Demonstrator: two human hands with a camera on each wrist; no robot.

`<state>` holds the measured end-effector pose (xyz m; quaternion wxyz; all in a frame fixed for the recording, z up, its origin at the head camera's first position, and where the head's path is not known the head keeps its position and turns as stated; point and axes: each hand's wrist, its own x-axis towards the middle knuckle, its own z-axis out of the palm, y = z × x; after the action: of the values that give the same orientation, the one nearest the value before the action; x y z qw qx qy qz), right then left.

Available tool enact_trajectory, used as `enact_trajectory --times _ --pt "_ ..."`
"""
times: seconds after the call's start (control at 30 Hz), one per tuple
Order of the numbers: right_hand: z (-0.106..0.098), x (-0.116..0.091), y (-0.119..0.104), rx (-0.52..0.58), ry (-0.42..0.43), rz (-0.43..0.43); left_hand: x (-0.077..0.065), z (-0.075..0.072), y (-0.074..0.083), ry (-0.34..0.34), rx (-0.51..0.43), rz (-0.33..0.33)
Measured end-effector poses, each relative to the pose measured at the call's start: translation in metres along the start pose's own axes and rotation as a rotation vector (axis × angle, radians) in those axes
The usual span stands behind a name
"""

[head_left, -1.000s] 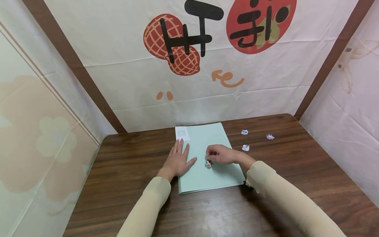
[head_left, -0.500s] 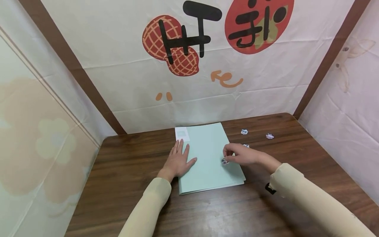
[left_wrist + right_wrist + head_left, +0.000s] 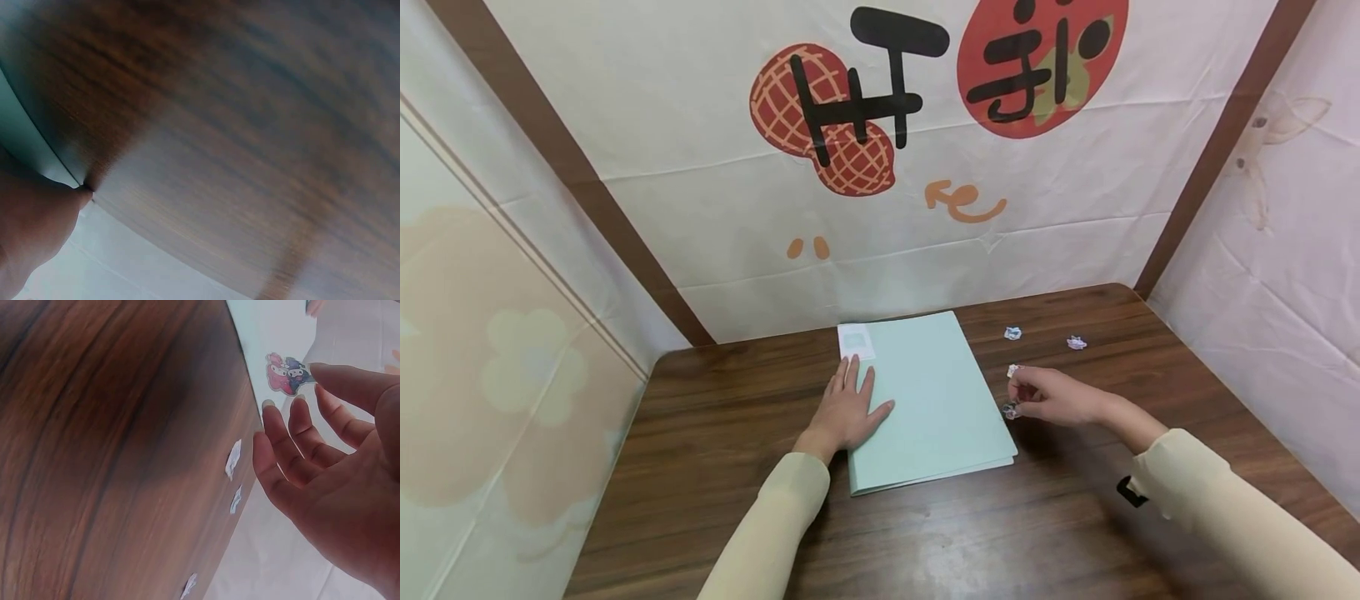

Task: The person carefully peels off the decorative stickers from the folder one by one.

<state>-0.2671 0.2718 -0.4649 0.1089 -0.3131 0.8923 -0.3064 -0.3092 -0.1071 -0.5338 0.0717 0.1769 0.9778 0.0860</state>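
My left hand (image 3: 844,414) rests flat on the left side of a mint-green folder (image 3: 936,392), fingers spread and reaching up to a white label (image 3: 856,341) at its top left corner. In the left wrist view only part of that hand (image 3: 37,231) shows at the folder's edge. My right hand (image 3: 1060,397) is over the folder's right edge, pinching a small sticker (image 3: 1011,411) between thumb and index finger. Seen from the right wrist, the sticker (image 3: 284,375) bears two cartoon figures, one pink and one dark, and the other fingers are loosely bent.
Three small crumpled white-and-blue paper bits lie on the dark wooden table (image 3: 737,417) right of the folder: one (image 3: 1012,332) at the back, another (image 3: 1077,342) farther right, and a third (image 3: 1012,371) partly behind my right hand. A printed cloth (image 3: 1037,242) hangs behind the table.
My right hand has moved right with the sticker, from over the folder's middle to its right edge. The left hand has stayed on the folder. The head view has shifted slightly.
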Motion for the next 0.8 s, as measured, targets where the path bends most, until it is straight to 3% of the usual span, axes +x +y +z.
enact_trajectory --times 0.43,0.63,0.8 --pt "-0.006 -0.014 0.011 -0.025 0.002 0.059 -0.002 -0.002 0.001 0.012 -0.003 0.011" --pt "-0.007 -0.021 0.017 -0.031 0.002 0.127 -0.004 -0.004 0.003 0.029 0.004 0.012" --pt "-0.004 -0.026 0.022 -0.035 0.014 0.125 -0.002 -0.002 0.001 0.029 -0.012 0.012"
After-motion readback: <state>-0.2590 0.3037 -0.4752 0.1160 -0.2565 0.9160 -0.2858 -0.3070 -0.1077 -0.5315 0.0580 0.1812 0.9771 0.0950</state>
